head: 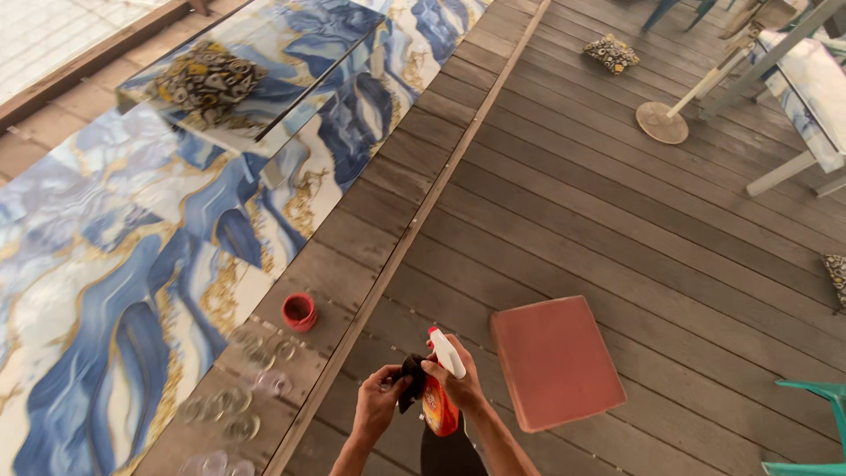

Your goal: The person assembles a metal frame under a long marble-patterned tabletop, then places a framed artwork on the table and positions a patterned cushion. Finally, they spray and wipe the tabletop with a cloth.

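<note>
Low in the frame, just left of centre, our right hand (pixel 458 383) is wrapped around the neck of an orange spray bottle (pixel 439 401) with a white trigger head, holding it upright with the nozzle turned toward our left. Our left hand (pixel 381 404) is pinched shut on a small dark cloth (pixel 411 379), bunched right against the nozzle side of the bottle, so the two hands sit close together, seemingly so the cloth meets the spray. Whether a finger presses the trigger we cannot tell.

To the left of our hands, a row of clear glasses (pixel 256 375) stands on the wooden ledge (pixel 352 238), with a small red cup (pixel 299 311) just above them. Beyond, filling the left of the frame, lies a glossy blue, white and gold marbled tabletop (pixel 106 282). To the right of the bottle a flat reddish-brown square cushion (pixel 555 361) rests on the plank deck (pixel 617 203), and a round stand base (pixel 662 122) sits in the upper right.
</note>
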The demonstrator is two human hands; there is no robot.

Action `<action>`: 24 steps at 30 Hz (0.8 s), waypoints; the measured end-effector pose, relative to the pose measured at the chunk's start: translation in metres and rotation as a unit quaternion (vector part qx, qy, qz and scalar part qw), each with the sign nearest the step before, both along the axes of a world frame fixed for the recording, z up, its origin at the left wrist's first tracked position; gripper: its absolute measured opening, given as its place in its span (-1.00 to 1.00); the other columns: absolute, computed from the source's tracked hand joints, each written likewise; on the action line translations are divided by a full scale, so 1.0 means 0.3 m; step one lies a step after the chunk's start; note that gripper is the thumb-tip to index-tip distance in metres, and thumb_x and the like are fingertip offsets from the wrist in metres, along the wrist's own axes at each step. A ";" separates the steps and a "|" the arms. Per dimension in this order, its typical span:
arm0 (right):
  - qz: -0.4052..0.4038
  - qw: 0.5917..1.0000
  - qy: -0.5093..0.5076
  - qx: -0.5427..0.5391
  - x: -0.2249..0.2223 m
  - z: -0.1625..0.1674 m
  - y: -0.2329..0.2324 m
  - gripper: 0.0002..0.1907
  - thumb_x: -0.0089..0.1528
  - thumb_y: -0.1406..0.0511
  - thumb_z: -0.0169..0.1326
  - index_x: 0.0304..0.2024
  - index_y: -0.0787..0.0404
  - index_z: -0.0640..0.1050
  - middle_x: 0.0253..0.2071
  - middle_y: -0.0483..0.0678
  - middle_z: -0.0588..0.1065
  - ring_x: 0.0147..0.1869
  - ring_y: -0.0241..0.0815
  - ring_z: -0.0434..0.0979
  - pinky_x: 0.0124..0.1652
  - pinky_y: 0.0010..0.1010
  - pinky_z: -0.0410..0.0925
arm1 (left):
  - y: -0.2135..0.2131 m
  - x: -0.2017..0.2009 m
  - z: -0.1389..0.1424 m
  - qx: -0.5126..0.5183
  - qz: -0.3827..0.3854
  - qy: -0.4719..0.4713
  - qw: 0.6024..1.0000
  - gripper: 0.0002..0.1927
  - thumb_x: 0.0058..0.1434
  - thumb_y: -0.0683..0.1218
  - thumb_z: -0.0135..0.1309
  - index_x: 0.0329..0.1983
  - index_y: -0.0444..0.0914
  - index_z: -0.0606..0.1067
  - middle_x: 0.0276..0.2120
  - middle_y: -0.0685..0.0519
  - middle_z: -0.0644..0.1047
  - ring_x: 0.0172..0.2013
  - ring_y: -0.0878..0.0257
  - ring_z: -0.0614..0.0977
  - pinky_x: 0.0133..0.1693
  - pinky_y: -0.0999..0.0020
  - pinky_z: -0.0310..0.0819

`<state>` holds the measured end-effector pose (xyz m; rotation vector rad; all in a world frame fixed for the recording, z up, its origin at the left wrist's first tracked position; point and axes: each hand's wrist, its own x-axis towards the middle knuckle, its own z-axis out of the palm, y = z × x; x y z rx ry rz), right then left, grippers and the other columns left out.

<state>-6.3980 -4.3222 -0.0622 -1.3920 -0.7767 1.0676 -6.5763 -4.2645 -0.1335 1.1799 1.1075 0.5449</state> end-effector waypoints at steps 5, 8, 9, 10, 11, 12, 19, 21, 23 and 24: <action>-0.050 0.998 0.010 -0.034 0.367 -0.062 0.317 -0.69 0.18 0.46 0.17 -0.02 0.23 0.50 -0.34 -0.14 0.48 -0.24 -0.34 0.48 -0.23 -0.49 0.41 | 0.389 0.361 -0.102 0.094 -0.056 -0.098 0.989 -0.80 0.23 -0.23 0.18 -0.08 -0.35 0.63 -0.23 -0.03 0.71 -0.23 0.30 0.72 -0.14 0.43 0.62; -0.016 0.996 -0.074 0.054 0.594 -0.056 0.547 -0.71 0.19 0.49 0.19 -0.04 0.25 0.48 -0.29 -0.17 0.44 -0.18 -0.38 0.44 -0.18 -0.50 0.40 | 0.696 0.606 -0.053 0.135 -0.080 -0.075 0.985 -0.80 0.27 -0.27 0.12 -0.06 -0.34 0.63 -0.10 -0.02 0.67 -0.13 0.26 0.71 -0.08 0.40 0.62; -0.018 0.997 -0.066 0.018 0.676 -0.043 0.635 -0.70 0.18 0.49 0.20 -0.05 0.23 0.48 -0.30 -0.17 0.45 -0.19 -0.39 0.46 -0.19 -0.50 0.41 | 0.759 0.683 -0.018 0.128 -0.073 -0.096 0.984 -0.78 0.27 -0.29 0.08 -0.06 -0.34 0.63 -0.05 0.00 0.65 -0.07 0.27 0.69 -0.03 0.40 0.62; -0.020 0.998 -0.056 -0.025 0.749 -0.028 0.697 -0.68 0.17 0.48 0.20 -0.05 0.21 0.48 -0.31 -0.17 0.47 -0.21 -0.39 0.48 -0.20 -0.50 0.42 | 0.808 0.758 0.020 0.113 -0.066 -0.116 0.985 -0.76 0.28 -0.31 0.03 -0.05 -0.33 0.64 0.01 0.01 0.63 -0.01 0.28 0.67 0.02 0.41 0.62; -0.019 0.996 -0.043 -0.071 0.815 -0.009 0.759 -0.67 0.16 0.48 0.21 -0.05 0.19 0.48 -0.32 -0.17 0.48 -0.22 -0.39 0.49 -0.21 -0.51 0.42 | 0.869 0.830 0.062 0.142 -0.052 -0.102 0.983 -0.74 0.27 -0.31 0.03 -0.02 -0.31 0.63 0.05 0.03 0.60 0.00 0.29 0.66 0.02 0.41 0.60; -0.021 0.998 -0.031 -0.059 0.874 0.009 0.842 -0.68 0.16 0.48 0.21 -0.05 0.19 0.48 -0.32 -0.17 0.48 -0.23 -0.38 0.48 -0.23 -0.50 0.41 | 0.937 0.892 0.102 0.171 -0.036 -0.085 0.981 -0.71 0.27 -0.31 0.02 0.00 -0.29 0.63 0.10 0.05 0.56 0.02 0.30 0.65 0.02 0.41 0.59; 0.028 0.995 -0.081 -0.055 1.208 0.120 1.454 -0.70 0.17 0.46 0.19 -0.07 0.16 0.48 -0.33 -0.17 0.51 -0.23 -0.38 0.53 -0.23 -0.51 0.45 | 1.385 1.221 0.127 0.155 0.118 -0.034 0.980 -0.81 0.31 -0.17 0.13 -0.06 -0.30 0.63 -0.21 0.05 0.65 -0.27 0.27 0.66 -0.21 0.42 0.55; 0.054 0.992 -0.102 -0.054 1.280 0.113 1.648 -0.70 0.17 0.45 0.19 -0.07 0.17 0.48 -0.33 -0.16 0.50 -0.24 -0.37 0.52 -0.24 -0.50 0.43 | 1.579 1.274 0.056 0.092 0.094 -0.073 0.989 -0.76 0.31 -0.10 0.16 -0.05 -0.34 0.62 -0.26 0.04 0.66 -0.28 0.33 0.62 -0.21 0.45 0.50; 0.078 0.990 -0.112 -0.045 1.357 0.102 1.847 -0.70 0.17 0.44 0.19 -0.06 0.17 0.48 -0.32 -0.17 0.48 -0.24 -0.38 0.49 -0.25 -0.49 0.41 | 1.774 1.343 -0.016 0.049 0.065 -0.103 0.991 -0.70 0.31 -0.04 0.17 -0.05 -0.35 0.61 -0.29 0.05 0.67 -0.28 0.37 0.62 -0.20 0.48 0.50; 0.095 0.990 -0.104 -0.017 1.395 0.099 1.954 -0.71 0.19 0.45 0.19 -0.06 0.19 0.47 -0.30 -0.17 0.47 -0.21 -0.39 0.48 -0.22 -0.51 0.41 | 1.890 1.377 -0.044 0.037 0.052 -0.108 0.992 -0.67 0.30 0.00 0.16 -0.05 -0.35 0.61 -0.29 0.06 0.67 -0.27 0.38 0.64 -0.19 0.49 0.52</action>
